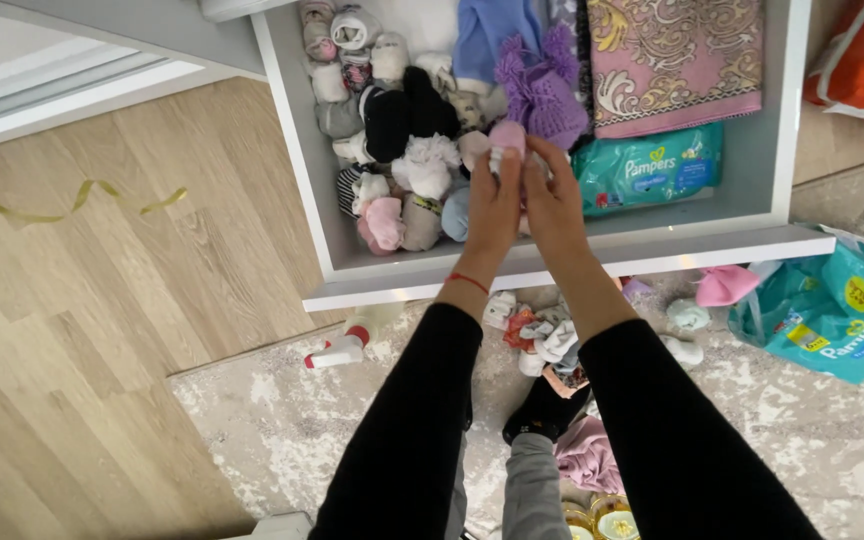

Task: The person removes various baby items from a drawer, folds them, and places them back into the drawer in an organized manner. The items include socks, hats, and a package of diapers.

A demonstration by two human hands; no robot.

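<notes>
Both my hands reach into an open white drawer point(552, 268). My left hand point(493, 205) and my right hand point(555, 200) are close together, fingers pinched on a small pink rolled sock point(508, 138) held over the drawer's middle. Several rolled sock pairs point(392, 120) in white, pink, grey and black fill the drawer's left half. A purple knitted item point(544, 92) lies just beyond my fingers. A red thread circles my left wrist.
A teal diaper pack point(650, 167) and a pink patterned cloth point(672, 60) lie in the drawer's right side. On the rug below are loose socks point(542, 335), a spray bottle point(337, 350), another teal diaper pack point(837, 310) and a pink item point(724, 285). Wood floor lies left.
</notes>
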